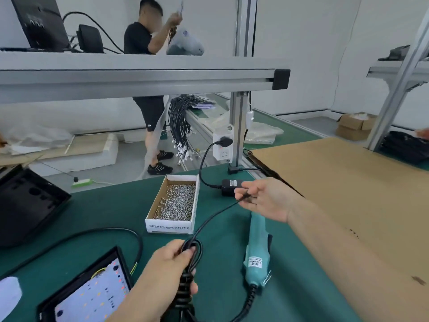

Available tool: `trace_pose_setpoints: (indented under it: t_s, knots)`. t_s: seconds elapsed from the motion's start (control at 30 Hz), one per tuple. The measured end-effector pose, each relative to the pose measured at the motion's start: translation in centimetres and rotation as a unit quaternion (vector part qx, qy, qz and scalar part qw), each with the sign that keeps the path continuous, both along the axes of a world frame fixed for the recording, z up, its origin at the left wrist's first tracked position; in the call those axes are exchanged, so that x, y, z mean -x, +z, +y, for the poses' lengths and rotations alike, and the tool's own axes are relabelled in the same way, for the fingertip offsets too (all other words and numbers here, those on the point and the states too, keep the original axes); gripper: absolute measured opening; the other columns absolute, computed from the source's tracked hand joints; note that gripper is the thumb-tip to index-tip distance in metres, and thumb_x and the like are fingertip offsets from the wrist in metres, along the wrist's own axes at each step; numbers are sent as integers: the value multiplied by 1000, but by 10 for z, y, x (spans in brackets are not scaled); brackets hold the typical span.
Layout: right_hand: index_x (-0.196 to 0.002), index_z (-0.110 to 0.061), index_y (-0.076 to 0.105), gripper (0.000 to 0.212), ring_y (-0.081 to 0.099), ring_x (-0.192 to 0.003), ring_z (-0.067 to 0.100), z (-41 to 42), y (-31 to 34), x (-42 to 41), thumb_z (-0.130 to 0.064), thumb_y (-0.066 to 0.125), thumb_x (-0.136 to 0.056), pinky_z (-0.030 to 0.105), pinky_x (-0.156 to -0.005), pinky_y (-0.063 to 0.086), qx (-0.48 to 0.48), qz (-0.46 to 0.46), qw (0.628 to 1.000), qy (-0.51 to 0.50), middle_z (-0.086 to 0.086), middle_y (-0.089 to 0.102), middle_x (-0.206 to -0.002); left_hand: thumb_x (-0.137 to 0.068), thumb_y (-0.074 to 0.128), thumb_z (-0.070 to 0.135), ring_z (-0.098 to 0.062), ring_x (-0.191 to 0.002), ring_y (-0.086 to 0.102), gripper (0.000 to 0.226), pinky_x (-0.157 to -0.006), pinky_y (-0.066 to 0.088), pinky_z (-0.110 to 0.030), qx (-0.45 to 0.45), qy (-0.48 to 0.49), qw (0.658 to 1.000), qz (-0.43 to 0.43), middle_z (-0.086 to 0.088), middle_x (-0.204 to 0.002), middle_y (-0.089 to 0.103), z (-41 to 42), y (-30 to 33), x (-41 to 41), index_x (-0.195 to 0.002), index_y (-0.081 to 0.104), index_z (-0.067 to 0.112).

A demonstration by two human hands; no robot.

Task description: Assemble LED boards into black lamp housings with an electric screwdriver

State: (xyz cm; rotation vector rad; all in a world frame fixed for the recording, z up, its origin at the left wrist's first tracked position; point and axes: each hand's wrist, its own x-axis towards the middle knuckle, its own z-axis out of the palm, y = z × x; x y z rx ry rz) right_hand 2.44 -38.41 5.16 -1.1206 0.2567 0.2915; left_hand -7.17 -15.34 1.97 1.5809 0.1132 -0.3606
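A teal electric screwdriver [256, 249] lies on the green mat, tip pointing away from me. My left hand [170, 267] grips a coiled bundle of its black cable [190, 254]. From there the thin cable runs up to my right hand [262, 198], which pinches its plug end beside the black power adapter [229, 185]. A black lamp housing with a white LED board [92, 296] sits at bottom left. An empty black housing [27, 205] rests at the far left. An open white box of screws [174, 203] stands in the middle.
A large cardboard sheet [348, 194] covers the right of the bench. An aluminium frame post carries a wall socket [222, 145] with the adapter's plug in it. A person stands behind the bench handling cables, near a hanging bundle of black wires [180, 122].
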Motion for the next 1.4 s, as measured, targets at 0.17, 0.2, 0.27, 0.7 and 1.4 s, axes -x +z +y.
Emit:
trace_pose_setpoints:
  t_s: [0.17, 0.2, 0.27, 0.7, 1.4]
  knots:
    - [-107, 3, 60, 21, 72, -79, 20, -27, -8, 8, 9, 42, -97, 29, -72, 60, 65, -14, 998, 22, 17, 71, -95, -92, 48, -10, -25, -49, 59, 19, -51, 46, -27, 1, -38, 998, 42, -14, -61, 62, -3, -3, -11, -97, 61, 3]
    - [-112, 2, 60, 23, 70, -83, 21, -29, -11, 9, 7, 44, -96, 30, -76, 59, 79, -6, 997, 12, 18, 69, -102, -91, 47, -12, -25, -48, 58, 21, -49, 47, -28, 13, -39, 997, 59, -15, -62, 61, -3, -4, -12, -98, 61, 2]
    - [-120, -2, 59, 27, 64, -89, 20, -29, -22, 11, 4, 50, -95, 28, -80, 54, 190, 2, 981, -25, 16, 65, -116, -89, 45, -16, -25, -46, 55, 25, -46, 46, -28, 33, -35, 995, 92, -15, -60, 57, -5, -7, -14, -100, 62, -1]
    - [-145, -23, 21, 81, 66, -54, 23, 6, -39, 69, -37, 64, -77, 28, -46, 53, 629, 30, 776, 37, 3, 58, -98, -95, 37, -7, -18, -66, 55, 33, -62, 37, -31, 149, 40, 985, 72, -2, -64, 62, 3, 16, -20, -100, 65, 11]
    - [-129, -15, 42, 78, 60, -90, 15, 30, -48, 144, -56, 73, -72, 38, -80, 56, 588, -1, 809, -7, -4, 53, -103, -95, 51, 18, -15, -53, 58, 19, -60, 42, -29, 180, -6, 983, 23, -1, -65, 55, 23, 24, -9, -85, 65, 11]
